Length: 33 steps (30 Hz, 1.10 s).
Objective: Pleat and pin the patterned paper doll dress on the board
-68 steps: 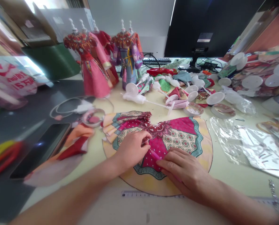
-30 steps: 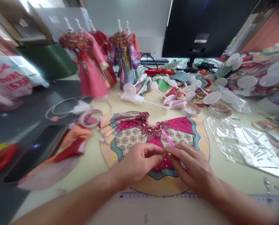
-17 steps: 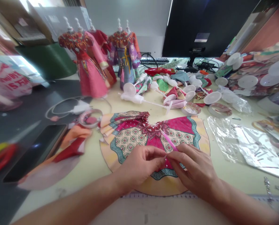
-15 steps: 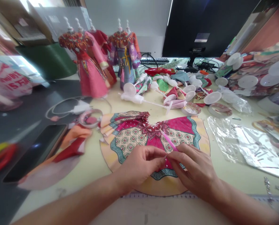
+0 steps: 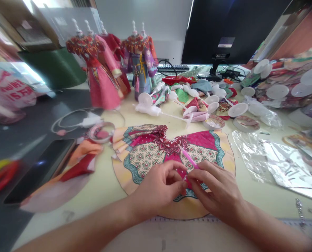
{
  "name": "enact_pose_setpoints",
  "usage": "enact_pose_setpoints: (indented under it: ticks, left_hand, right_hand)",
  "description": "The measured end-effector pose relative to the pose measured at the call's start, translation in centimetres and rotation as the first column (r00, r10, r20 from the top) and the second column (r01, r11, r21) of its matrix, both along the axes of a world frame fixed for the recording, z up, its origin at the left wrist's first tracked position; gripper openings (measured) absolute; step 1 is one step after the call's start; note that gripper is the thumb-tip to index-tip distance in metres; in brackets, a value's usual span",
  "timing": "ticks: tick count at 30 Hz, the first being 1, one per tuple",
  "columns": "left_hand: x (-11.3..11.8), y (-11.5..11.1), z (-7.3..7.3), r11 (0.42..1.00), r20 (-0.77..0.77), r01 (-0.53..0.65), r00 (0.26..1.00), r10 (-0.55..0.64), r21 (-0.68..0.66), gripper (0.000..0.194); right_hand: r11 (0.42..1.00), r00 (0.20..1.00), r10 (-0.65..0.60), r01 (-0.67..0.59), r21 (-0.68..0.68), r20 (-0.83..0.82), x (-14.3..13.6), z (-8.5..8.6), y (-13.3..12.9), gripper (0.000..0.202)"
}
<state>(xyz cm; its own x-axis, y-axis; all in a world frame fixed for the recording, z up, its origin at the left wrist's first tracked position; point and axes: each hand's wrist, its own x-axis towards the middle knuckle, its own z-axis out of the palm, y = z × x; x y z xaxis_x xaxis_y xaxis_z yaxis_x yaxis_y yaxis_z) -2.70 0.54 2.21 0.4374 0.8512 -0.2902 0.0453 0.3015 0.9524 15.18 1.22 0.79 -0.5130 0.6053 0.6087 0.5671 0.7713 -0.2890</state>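
A round patterned fabric piece, magenta, cream and teal with a peach border, lies flat with pleats gathered at its upper left. Over its lower middle, my left hand is curled, thumb and a fingertip close around small white beads; how they are held is partly hidden. My right hand is closed on a slim pink pen-like tool, its pale tip pointing up and left over the cloth. The right thumb and fingertips meet close to the beads.
A ruler runs under the fabric's near edge. To the left are a phone, orange-red cloth, a tape roll and scissors. Dressed doll stands rise behind; clear plastic bags lie right.
My left index finger has lifted and moved apart from the thumb, so the hand is less tightly pinched. My right hand and the pink tool have barely moved.
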Motion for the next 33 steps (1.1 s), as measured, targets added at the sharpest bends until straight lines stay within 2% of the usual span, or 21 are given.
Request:
enact_pose_setpoints:
  ticks: [3,11,21,27,33]
  left_hand:
    - [-0.04,0.03,0.18,1.0,-0.023,-0.003,1.0,0.003,0.024,0.031]
    - [0.02,0.26,0.26,0.996,-0.08,-0.008,0.997,0.016,0.094,0.01]
    - [-0.01,0.19,0.55,0.984,-0.155,-0.019,0.987,0.047,0.176,0.009]
    - [0.01,0.08,0.36,0.956,-0.214,0.014,0.975,0.051,0.293,0.012]
    - [0.05,-0.14,0.17,0.901,-0.3,0.051,0.95,0.09,0.431,0.013]
  right_hand:
    - [1.0,1.0,0.002,-0.002,0.006,-0.002,0.04,-0.02,0.0,0.009]
    - [0.998,0.998,0.015,-0.019,-0.064,-0.059,0.06,0.1,-0.18,0.009]
    - [0.989,0.994,0.025,-0.04,-0.145,-0.104,0.0,0.21,-0.25,0.014]
    - [0.984,0.993,0.041,-0.059,-0.168,-0.107,0.13,0.03,-0.22,0.016]
    - [0.984,0.992,0.056,-0.073,-0.161,-0.109,0.11,-0.24,-0.18,0.014]
